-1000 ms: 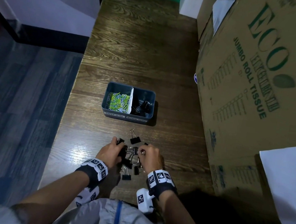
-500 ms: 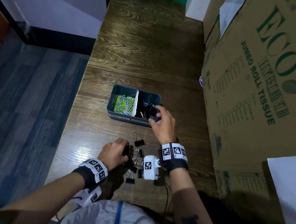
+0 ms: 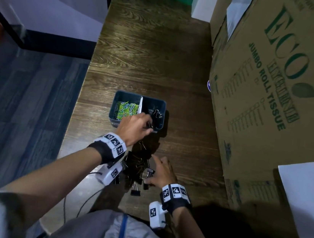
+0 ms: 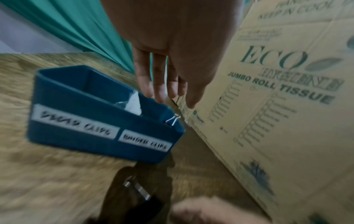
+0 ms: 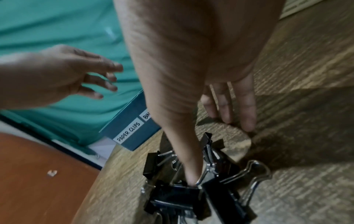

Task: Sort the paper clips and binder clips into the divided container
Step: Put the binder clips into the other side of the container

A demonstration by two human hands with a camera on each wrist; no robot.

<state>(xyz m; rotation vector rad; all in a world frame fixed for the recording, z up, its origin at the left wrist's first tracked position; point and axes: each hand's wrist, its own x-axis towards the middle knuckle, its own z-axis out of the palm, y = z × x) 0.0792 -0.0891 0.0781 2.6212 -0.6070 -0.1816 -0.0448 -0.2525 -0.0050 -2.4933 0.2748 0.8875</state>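
The divided container (image 3: 117, 113) sits mid-counter: coloured paper clips (image 3: 126, 109) fill its left compartment, a few binder clips (image 3: 155, 113) lie in the right. The left hand (image 3: 134, 128) hovers over its near right edge, fingers spread and loose, apparently holding nothing. The right hand (image 3: 162, 172) is open too, thumb poking into the near pile of binder clips (image 3: 135, 168). Paper clips look finished; that pile remains, I'd judge.

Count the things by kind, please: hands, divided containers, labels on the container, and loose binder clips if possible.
Hands: 2 (left hand, right hand)
Divided container: 1
Labels: 2 (paper clips label, binder clips label)
Total: 5
Loose binder clips: a tangled heap, cannot be counted.
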